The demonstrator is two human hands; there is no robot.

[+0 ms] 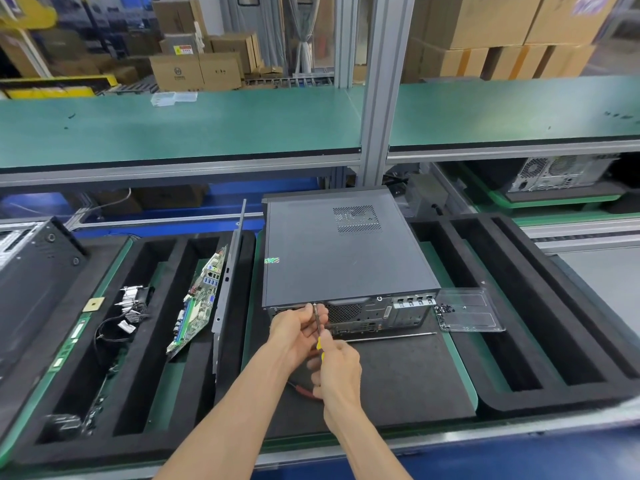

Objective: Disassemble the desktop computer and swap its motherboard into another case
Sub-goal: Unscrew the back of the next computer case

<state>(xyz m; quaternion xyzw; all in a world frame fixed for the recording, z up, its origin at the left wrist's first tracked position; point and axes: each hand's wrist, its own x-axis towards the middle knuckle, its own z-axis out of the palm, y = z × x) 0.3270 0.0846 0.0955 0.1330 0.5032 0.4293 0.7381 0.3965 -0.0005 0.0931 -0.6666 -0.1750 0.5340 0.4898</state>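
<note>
On the foam-lined bench [398,386] a closed case [343,251] lies flat. A motherboard [197,303] stands left of it. My right hand [337,368] grips a screwdriver [318,323] at the case's rear; my left hand [298,327] pinches its shaft. I judge the swap unfinished.

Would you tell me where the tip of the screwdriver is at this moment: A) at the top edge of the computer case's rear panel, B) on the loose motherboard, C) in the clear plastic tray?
A: the right hand holds the screwdriver with its tip at the computer case rear top edge, the left hand steadying the shaft.
</note>
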